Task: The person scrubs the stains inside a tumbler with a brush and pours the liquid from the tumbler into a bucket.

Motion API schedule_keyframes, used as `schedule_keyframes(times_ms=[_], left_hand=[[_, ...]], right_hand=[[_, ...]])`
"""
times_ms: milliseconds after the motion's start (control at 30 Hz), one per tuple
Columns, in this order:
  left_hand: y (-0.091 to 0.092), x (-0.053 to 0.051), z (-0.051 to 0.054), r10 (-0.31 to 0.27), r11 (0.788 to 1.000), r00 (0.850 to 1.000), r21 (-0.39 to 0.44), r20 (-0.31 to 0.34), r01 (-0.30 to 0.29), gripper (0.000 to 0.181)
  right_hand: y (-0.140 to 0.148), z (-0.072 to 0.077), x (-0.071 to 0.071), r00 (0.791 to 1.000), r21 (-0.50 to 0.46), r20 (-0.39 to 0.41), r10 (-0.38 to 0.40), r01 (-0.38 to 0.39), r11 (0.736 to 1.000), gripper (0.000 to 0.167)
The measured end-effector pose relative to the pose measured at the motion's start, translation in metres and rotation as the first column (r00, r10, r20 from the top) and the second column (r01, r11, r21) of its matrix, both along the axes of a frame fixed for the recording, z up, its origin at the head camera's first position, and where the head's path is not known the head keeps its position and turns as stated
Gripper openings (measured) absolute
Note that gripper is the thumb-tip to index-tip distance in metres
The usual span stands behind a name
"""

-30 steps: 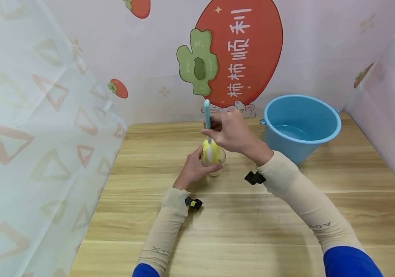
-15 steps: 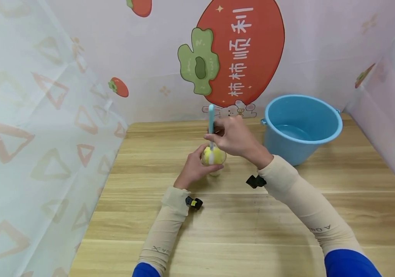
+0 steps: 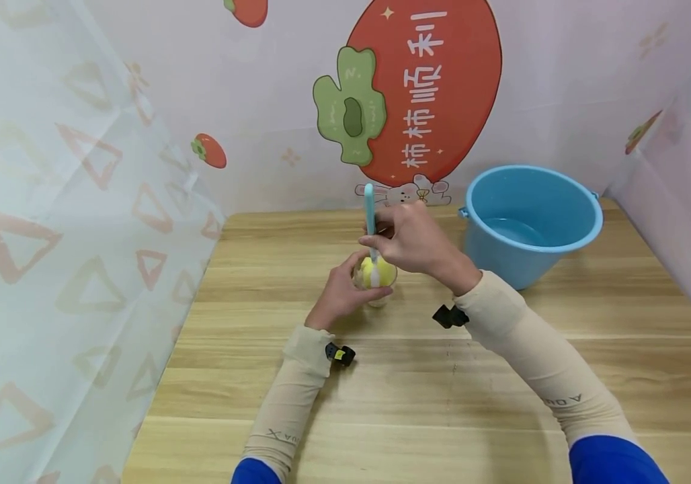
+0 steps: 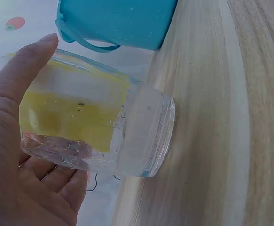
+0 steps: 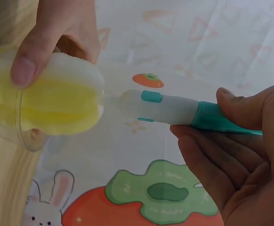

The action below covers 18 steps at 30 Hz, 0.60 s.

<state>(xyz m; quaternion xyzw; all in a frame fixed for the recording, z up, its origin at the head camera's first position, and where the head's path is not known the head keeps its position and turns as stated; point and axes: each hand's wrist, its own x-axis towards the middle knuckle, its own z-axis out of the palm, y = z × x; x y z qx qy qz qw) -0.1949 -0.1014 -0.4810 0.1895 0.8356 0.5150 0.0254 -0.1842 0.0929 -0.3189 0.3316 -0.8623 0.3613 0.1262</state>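
Note:
A clear glass (image 4: 144, 129) stands upright on the table, beaded with droplets. My left hand (image 3: 344, 294) grips it round the side, thumb across the near face in the head view. Inside the glass is the yellow-and-white sponge head (image 5: 57, 106) of a cup brush, its top end sticking out past the rim. In my right hand (image 3: 415, 238) the brush's teal handle (image 5: 214, 117) is pinched between thumb and fingers, above the glass. The handle points nearly straight up, tilted slightly.
To the right of the hands stands a light blue bucket (image 3: 503, 265) on the wooden table (image 3: 406, 417). Behind the table hangs a printed backdrop (image 3: 273, 87). A pale patterned sheet (image 3: 79, 222) closes off the left side.
My right hand has moved down and slightly right with the brush, and the sponge head sits deeper in the glass than a second ago. My left hand keeps its grip on the glass.

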Motion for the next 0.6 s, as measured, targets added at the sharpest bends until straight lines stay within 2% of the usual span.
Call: schedule_keyframes(times_ms=[133, 367, 600], left_hand=[[0.0002, 0.0002, -0.0006, -0.011, 1.0, 1.0, 0.011, 0.003, 0.011, 0.07], [0.0014, 0.0003, -0.0006, 0.002, 1.0, 1.0, -0.012, 0.026, -0.001, 0.079], [0.0008, -0.0006, 0.0013, -0.014, 1.0, 1.0, 0.002, 0.004, 0.014, 0.075]], right_hand=[[-0.0016, -0.002, -0.0006, 0.999, -0.035, 0.033, 0.018, -0.016, 0.999, 0.013], [0.0059, -0.0028, -0.0003, 1.0, 0.002, -0.016, 0.003, -0.003, 1.0, 0.012], [0.0005, -0.0042, -0.0013, 0.998, -0.019, 0.054, 0.031, -0.03, 0.999, 0.012]])
